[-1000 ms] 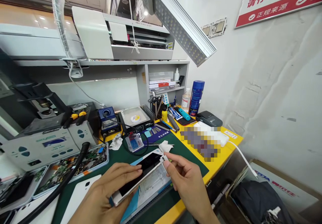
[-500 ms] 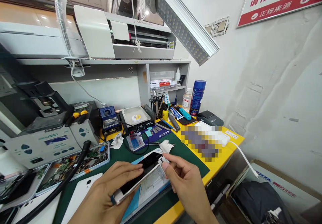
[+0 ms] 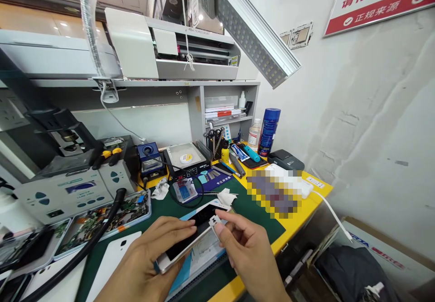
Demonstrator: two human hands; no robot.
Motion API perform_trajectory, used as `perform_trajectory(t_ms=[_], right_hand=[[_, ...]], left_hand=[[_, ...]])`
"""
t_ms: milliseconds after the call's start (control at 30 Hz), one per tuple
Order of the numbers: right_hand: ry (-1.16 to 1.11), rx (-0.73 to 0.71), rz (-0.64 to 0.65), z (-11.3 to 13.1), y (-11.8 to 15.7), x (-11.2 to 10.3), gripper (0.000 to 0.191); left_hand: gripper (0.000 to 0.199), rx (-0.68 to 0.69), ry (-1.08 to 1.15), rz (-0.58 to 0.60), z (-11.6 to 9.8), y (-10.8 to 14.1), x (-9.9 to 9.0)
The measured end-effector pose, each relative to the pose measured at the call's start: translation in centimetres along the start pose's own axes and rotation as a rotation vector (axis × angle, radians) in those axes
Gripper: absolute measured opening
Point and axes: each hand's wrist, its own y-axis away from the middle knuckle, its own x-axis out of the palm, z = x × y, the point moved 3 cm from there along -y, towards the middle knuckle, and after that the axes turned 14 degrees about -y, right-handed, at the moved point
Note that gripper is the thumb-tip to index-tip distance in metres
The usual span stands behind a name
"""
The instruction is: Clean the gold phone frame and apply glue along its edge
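Observation:
My left hand (image 3: 149, 247) is closed around a white-framed smartphone (image 3: 176, 244), fingers over its dark screen and thumb underneath. The phone is tilted, its far end pointing up and right. Between the thumb and index finger of my right hand (image 3: 249, 247) is a small, flat razor blade (image 3: 214, 221) with dark cut-outs. The blade is at the phone's right edge; whether it touches or enters the seam I cannot tell. Below the phone lies a blue and white flat piece (image 3: 199, 256) with a dark perforated edge, partly hidden by my hands.
A green mat (image 3: 261, 216) covers the yellow bench. At left are a tray of circuit boards (image 3: 102, 216), a black hose (image 3: 91, 234) and a grey soldering station (image 3: 74, 193). Behind are a hot plate (image 3: 186, 157), tissue (image 3: 227, 196) and a small parts case (image 3: 184, 191). A lamp (image 3: 258, 35) hangs overhead.
My right hand has shifted the blade slightly left and down along the phone's edge. My left hand keeps its hold on the phone. The view has moved slightly.

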Motion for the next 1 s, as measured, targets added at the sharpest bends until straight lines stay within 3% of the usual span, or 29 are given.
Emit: perform_trajectory(t_ms=[333, 1000], right_hand=[[0.018, -0.010, 0.015, 0.4, 0.4, 0.8, 0.064], [0.010, -0.034, 0.057, -1.0, 1.1, 1.4, 0.054]], left_hand=[[0.039, -0.008, 0.039, -0.004, -0.5, -0.2, -0.3], [0.036, -0.070, 0.170, 0.115, -0.8, -0.1, -0.2]])
